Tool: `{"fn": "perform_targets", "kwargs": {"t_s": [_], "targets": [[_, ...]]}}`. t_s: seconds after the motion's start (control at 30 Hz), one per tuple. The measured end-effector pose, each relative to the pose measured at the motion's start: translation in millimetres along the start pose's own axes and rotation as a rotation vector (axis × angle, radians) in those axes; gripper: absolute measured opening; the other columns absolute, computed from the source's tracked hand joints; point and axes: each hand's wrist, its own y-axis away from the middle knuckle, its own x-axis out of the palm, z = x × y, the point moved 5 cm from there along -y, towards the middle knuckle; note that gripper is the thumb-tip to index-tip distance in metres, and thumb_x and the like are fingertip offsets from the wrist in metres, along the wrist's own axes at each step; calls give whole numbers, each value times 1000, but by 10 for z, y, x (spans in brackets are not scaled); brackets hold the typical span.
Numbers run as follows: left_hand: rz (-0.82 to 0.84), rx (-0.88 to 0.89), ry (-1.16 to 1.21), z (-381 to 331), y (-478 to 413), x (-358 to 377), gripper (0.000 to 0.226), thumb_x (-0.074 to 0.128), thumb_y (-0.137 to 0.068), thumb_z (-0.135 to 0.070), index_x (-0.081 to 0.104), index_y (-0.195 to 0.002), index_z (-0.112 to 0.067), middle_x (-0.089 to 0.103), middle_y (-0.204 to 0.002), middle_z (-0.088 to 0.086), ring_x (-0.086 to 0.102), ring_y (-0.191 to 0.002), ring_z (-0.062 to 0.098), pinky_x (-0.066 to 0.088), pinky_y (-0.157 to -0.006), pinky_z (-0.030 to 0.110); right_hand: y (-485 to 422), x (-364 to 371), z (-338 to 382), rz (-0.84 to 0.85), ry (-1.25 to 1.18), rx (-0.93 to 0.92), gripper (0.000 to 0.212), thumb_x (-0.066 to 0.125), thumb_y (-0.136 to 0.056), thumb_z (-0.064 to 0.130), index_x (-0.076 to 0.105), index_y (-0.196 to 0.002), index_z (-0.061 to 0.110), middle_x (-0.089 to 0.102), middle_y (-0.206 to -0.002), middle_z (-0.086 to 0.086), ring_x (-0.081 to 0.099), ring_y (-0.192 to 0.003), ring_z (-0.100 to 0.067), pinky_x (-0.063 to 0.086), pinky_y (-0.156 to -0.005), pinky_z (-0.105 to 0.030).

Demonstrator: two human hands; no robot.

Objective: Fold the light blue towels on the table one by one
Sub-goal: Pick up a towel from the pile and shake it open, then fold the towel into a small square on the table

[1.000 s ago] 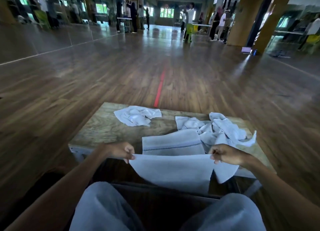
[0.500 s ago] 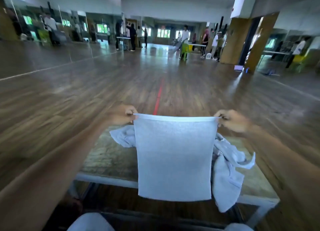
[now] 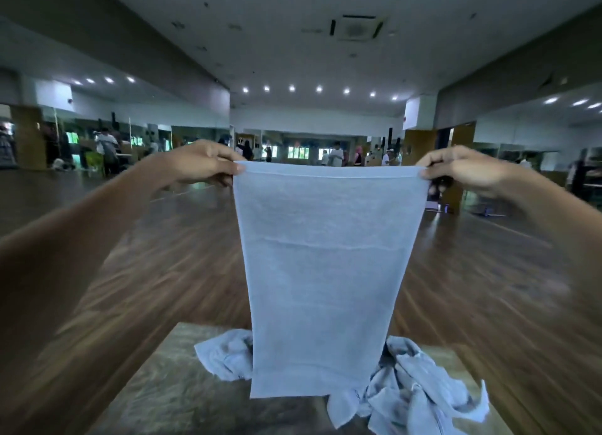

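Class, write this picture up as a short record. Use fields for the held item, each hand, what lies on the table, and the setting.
held item: light blue towel, hanging unfolded from its top edge
left hand: pinches the top left corner
right hand: pinches the top right corner
on the table: a crumpled towel left of the hanging one, a crumpled heap on its right
setting: large hall, wooden floor, people far back
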Motion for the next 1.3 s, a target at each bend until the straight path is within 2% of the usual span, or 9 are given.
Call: {"fn": "perform_targets", "kwargs": {"t_s": [0.2,0.37,0.5,0.63,0.77,0.93,1.07,1.17,1.3], "targets": [[-17,-13,183,-245,-110,-319,15,52,-93,-14,65,-101,-11,64,-103,16,60,-89,23,43,-99,40,-125,-340,385,-57,-37,-73,13,52,-92,5,63,-97,1,58,-88,-14,51,-69,-16,42,-62,-24],[-217,-48,16,-14,-277,-219,18,58,-93,-17,64,-107,-8,67,-90,10,63,-62,4,53,-63,16,-246,-163,297,-76,173,-29,15,51,-96,11,62,-101,3,52,-73,-6,45,-60,-10,38,-62,-24],[-304,-54,-73,275,-399,-3,8,65,-88,-16,70,-94,-15,71,-86,6,64,-64,8,54,-86,36,-364,123,14,-95,199,25,12,52,-95,11,62,-100,8,58,-78,-8,52,-69,-14,41,-63,-25],[-439,-42,-157,466,-544,214,18,64,-89,-15,70,-105,-11,65,-93,5,62,-68,9,51,-66,17,-548,378,-300,-164,169,57,14,52,-94,6,60,-105,1,64,-92,-19,59,-73,-14,48,-68,-25],[-528,-10,-156,572,-709,315,21,62,-90,-17,69,-109,-10,66,-85,7,60,-51,-5,46,-50,6,-764,416,-520,-297,97,24,9,54,-93,5,62,-99,4,66,-95,-23,61,-73,-16,52,-63,-17],[-592,-11,-173,709,-772,378,23,63,-90,-21,70,-110,-13,70,-107,9,64,-84,12,48,-76,17,-891,474,-707,-404,48,-24,13,57,-92,8,63,-103,6,66,-90,-14,63,-70,-7,52,-57,-9],[-494,-76,-228,1127,-608,745,23,63,-90,-21,70,-110,-12,70,-107,7,57,-91,7,41,-78,16,-809,902,-1157,-276,118,27,9,56,-92,5,63,-96,5,66,-87,-14,64,-70,-8,52,-60,-15],[-375,-140,-261,1687,-318,1253,19,63,-87,-15,73,-103,-14,72,-104,8,61,-94,8,37,-75,11,-547,1464,-1702,-149,191,92,19,58,-86,5,63,-77,20,71,-82,-12,65,-72,-16,52,-72,-29],[-124,-317,-302,2614,204,2084,19,61,-86,-13,75,-97,-21,74,-95,4,66,-95,20,49,-83,28,34,2306,-2468,27,320,182,17,59,-83,-1,70,-82,11,67,-77,-6,59,-72,-11,37,-61,-2]]}}
